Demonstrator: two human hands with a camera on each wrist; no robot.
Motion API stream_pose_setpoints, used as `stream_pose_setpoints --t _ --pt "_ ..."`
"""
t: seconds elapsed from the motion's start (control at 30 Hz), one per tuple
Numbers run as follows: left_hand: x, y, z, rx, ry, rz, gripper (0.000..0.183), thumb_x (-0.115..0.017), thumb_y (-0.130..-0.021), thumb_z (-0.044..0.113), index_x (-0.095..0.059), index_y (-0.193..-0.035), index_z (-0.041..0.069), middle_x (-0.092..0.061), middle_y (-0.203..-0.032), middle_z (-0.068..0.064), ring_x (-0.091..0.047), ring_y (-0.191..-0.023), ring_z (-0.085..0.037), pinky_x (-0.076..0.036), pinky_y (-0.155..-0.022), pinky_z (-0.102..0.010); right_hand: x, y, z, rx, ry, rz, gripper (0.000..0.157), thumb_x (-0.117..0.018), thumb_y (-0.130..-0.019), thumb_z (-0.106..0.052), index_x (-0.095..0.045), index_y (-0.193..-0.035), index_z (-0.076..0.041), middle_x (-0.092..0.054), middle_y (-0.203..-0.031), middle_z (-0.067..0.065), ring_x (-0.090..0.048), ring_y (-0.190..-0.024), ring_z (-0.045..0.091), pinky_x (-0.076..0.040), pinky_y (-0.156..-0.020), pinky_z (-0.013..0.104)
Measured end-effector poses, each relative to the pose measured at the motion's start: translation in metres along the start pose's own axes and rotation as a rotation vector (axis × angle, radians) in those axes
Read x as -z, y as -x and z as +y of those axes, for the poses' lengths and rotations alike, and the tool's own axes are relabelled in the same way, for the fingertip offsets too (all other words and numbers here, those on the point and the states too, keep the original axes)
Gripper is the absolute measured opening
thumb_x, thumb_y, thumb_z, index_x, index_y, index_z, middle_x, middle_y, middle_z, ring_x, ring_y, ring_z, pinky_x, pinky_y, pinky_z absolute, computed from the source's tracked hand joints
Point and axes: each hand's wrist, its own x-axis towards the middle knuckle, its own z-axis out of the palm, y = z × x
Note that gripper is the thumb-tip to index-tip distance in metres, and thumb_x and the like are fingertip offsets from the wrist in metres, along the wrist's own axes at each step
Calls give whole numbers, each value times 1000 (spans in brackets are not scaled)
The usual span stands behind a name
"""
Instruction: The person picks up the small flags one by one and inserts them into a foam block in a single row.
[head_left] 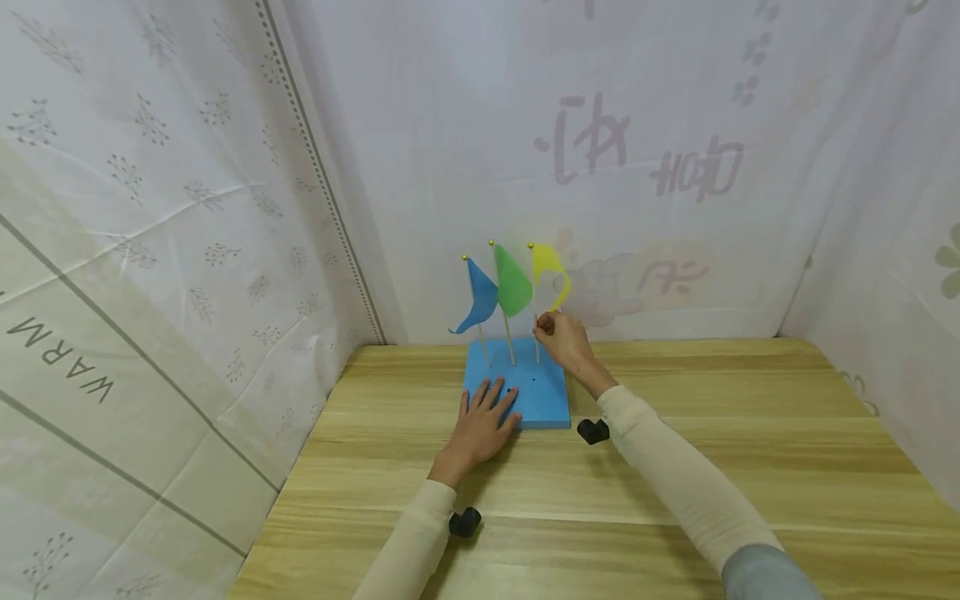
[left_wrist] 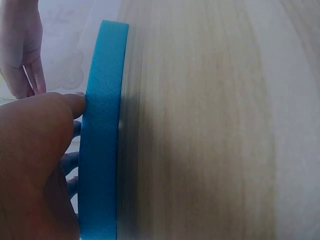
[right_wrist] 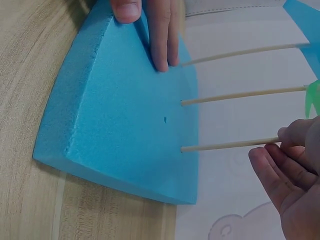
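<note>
A blue foam block [head_left: 543, 404] lies on the table, with a blue flag [head_left: 483, 296], a green flag [head_left: 513, 283] and a yellow flag [head_left: 546, 257] standing along its far side on thin wooden sticks. My left hand [head_left: 480, 427] rests on the block's near left part with its fingers spread straight. The right hand [head_left: 564, 340] pinches the yellow flag's stick [right_wrist: 230, 146] between thumb and fingers, below the cloth. That stick's lower end meets the block's top. A small hole [right_wrist: 165, 120] shows in the foam, nearer than the sticks.
The wood-grain table [head_left: 712, 467] extends around the block. A pale printed curtain [head_left: 465, 150] hangs directly behind it, and more curtain [head_left: 187, 208] hangs at the left. Small black pieces [head_left: 465, 522] sit beside both sleeves.
</note>
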Motion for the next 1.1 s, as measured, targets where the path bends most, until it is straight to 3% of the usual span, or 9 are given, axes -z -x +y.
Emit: stream_pose_setpoints --t 0.4,1.1 --pt "-5 -1 -3 -2 8 9 56 -40 -104 47 -36 -154 22 -25 -163 -8 -19 -151 -36 -12 -118 -66 4 1 9 -8 3 20 14 -67 -94 -17 -68 -99 -5 -71 -98 11 -69 -92 25 -58 -79 40" --pt "5 -4 -4 6 -2 -9 57 -43 -103 47 -37 -153 21 -27 -162 -7 -23 -150 -35 -17 -118 -64 21 7 20 -18 44 10 14 -66 -94 -19 -68 -99 -6 -72 -100 11 -69 -94 26 -57 -82 41"
